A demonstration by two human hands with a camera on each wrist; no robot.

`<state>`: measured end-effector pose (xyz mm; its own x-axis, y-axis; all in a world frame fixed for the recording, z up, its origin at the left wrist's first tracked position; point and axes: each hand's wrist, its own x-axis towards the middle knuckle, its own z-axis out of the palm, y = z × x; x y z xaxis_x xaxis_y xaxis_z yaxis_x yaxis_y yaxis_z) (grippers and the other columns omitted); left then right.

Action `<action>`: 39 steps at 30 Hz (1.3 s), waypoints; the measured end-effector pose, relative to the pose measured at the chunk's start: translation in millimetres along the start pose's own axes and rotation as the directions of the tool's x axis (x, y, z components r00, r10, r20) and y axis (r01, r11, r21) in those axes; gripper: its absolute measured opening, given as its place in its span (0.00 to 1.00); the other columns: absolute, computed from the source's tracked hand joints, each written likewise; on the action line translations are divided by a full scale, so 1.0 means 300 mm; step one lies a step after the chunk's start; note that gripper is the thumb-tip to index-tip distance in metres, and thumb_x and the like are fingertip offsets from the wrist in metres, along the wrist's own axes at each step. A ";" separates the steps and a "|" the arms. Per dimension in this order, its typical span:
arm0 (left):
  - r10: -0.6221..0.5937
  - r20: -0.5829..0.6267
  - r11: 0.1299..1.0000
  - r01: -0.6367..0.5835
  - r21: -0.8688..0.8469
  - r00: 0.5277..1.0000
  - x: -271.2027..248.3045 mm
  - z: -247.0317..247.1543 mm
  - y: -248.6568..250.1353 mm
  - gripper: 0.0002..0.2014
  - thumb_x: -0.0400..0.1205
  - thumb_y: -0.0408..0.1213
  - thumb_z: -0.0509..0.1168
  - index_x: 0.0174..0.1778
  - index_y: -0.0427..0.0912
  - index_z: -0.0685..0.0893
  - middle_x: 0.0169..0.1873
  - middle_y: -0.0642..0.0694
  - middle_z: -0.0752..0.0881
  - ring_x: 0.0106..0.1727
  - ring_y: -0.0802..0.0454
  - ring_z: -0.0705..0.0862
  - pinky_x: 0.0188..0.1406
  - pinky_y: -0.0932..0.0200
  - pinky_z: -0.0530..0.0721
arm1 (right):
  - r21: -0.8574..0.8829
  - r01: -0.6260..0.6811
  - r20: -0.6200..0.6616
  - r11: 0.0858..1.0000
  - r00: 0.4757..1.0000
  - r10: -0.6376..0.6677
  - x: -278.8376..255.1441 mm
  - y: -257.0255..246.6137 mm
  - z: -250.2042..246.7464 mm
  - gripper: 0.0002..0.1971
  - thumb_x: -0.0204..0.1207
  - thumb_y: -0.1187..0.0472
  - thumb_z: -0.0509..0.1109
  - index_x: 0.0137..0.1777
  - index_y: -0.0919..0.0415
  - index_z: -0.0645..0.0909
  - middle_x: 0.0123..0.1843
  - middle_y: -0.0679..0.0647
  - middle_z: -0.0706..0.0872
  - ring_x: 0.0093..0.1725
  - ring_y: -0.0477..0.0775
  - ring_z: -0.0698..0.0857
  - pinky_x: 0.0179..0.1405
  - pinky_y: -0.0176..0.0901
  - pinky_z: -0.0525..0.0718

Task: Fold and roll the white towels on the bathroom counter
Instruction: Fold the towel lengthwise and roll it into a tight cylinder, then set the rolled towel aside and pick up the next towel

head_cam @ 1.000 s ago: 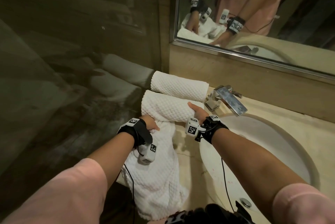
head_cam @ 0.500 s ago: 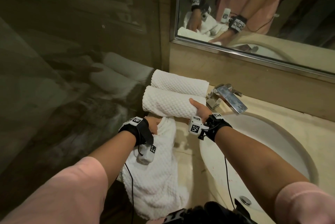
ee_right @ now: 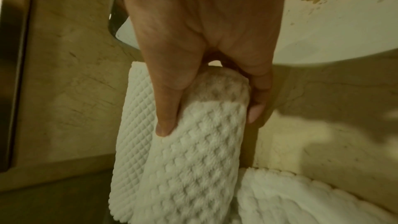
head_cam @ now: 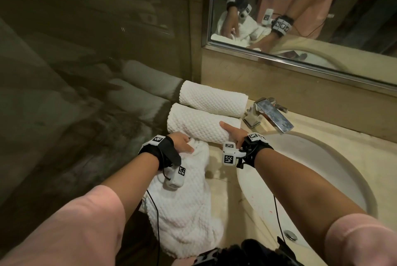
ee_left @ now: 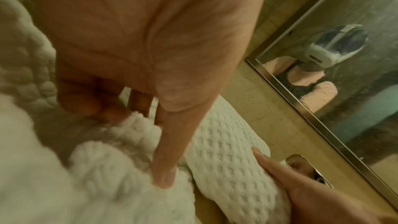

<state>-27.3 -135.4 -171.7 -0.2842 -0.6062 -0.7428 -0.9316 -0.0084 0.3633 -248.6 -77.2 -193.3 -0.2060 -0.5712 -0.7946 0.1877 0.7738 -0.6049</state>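
The near rolled towel (head_cam: 202, 126) lies on the counter (head_cam: 223, 181), touching the finished far roll (head_cam: 212, 99) behind it, and the right hand (head_cam: 233, 134) holds its right end: in the right wrist view the thumb (ee_right: 165, 108) lies over the top of the roll and the other fingers (ee_right: 256, 106) curl around the sink side, so the end sits between them. The left hand (head_cam: 181, 143) is at the opposite end, fingers bent and thumb stretched out, pinching a bunch of the loose towel (head_cam: 184, 207) that lies just in front of the roll and hangs over the counter edge. I think the main risk is that the roll loosens: if the right hand lets go before the outer flap is tucked, the soft waffle cloth can spring open. The loose towel may also slide off the edge, because much of its weight hangs below the left fingers. The sink (head_cam: 311, 171) is just beside the right fingers, so an end pushed sideways could drop into the basin, near the faucet (head_cam: 268, 115)
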 end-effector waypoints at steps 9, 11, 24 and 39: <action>0.086 0.048 0.992 -0.090 0.086 0.995 -0.067 -0.073 0.029 0.24 0.64 0.47 0.81 0.55 0.48 0.87 0.57 0.51 0.87 0.57 0.51 0.84 0.60 0.57 0.81 | -0.448 -0.035 -0.250 0.893 0.964 -0.088 0.068 -0.006 -0.014 0.58 0.32 0.13 0.64 0.55 0.59 0.81 0.45 0.57 0.89 0.41 0.62 0.89 0.49 0.57 0.87; 0.125 0.093 0.992 -0.127 0.016 0.988 -0.087 -0.097 0.026 0.22 0.60 0.48 0.82 0.49 0.49 0.89 0.51 0.51 0.89 0.56 0.49 0.86 0.58 0.54 0.83 | -0.527 -0.055 -0.273 0.848 0.956 -0.107 0.066 -0.011 -0.009 0.59 0.35 0.14 0.63 0.59 0.58 0.80 0.48 0.58 0.89 0.43 0.64 0.89 0.51 0.60 0.86; 0.402 0.087 0.915 -0.398 -0.063 0.911 -0.263 -0.175 0.075 0.15 0.58 0.48 0.84 0.38 0.52 0.91 0.51 0.53 0.89 0.55 0.52 0.85 0.59 0.55 0.82 | -0.621 0.149 -0.181 0.769 0.928 -0.326 -0.184 -0.129 0.052 0.28 0.63 0.38 0.71 0.53 0.60 0.80 0.60 0.60 0.83 0.53 0.63 0.86 0.59 0.58 0.84; 0.588 -0.128 0.808 -0.577 0.118 0.798 -0.396 -0.162 0.048 0.18 0.69 0.51 0.78 0.39 0.41 0.83 0.31 0.54 0.78 0.33 0.61 0.74 0.35 0.65 0.71 | -0.422 0.510 0.471 0.749 0.830 -0.299 -0.517 -0.036 0.094 0.23 0.71 0.46 0.76 0.59 0.61 0.84 0.52 0.57 0.90 0.48 0.55 0.90 0.48 0.43 0.87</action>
<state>4.0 -102.0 -51.0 -0.7463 -0.5904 -0.3075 -0.6159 0.4371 0.6555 -191.6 -4.6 -64.9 0.2257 -0.8344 -0.5028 -0.3700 0.4041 -0.8366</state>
